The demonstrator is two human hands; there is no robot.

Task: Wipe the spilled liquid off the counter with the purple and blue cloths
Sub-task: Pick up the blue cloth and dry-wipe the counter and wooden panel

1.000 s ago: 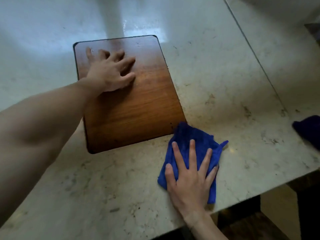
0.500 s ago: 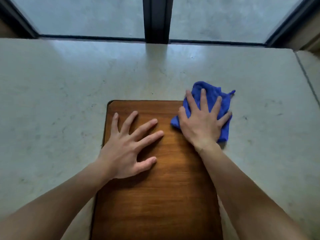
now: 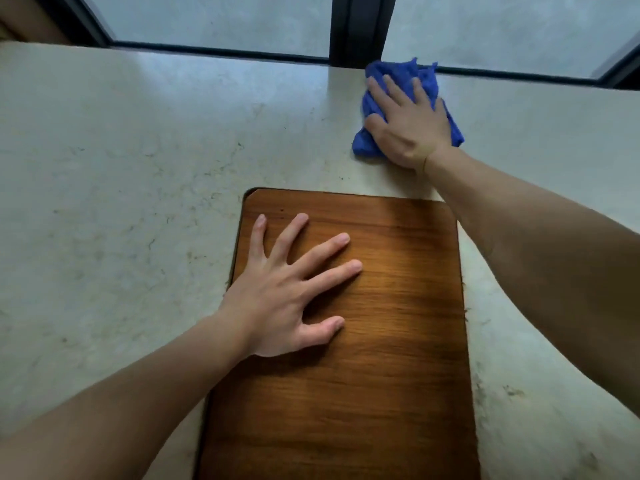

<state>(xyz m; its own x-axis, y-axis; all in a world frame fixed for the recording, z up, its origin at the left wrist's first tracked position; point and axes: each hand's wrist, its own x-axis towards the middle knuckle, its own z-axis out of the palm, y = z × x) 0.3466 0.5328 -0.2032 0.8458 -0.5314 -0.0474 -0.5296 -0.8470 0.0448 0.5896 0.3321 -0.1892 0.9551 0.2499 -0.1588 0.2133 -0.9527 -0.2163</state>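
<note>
A bunched blue cloth lies on the pale stone counter at its far edge, against the window frame. My right hand presses flat on the cloth with straight fingers and covers most of it. A brown wooden board lies on the counter in front of me. My left hand rests flat on the board's left part, fingers spread. No purple cloth is in view. I cannot make out any liquid on the counter.
A window with a dark frame runs along the counter's far edge, its vertical post just left of the cloth. Dark specks mark the counter to the right of the board.
My right hand has pushed the blue cloth away from the board's far right corner up to the window frame. My left hand stays flat on the board.
</note>
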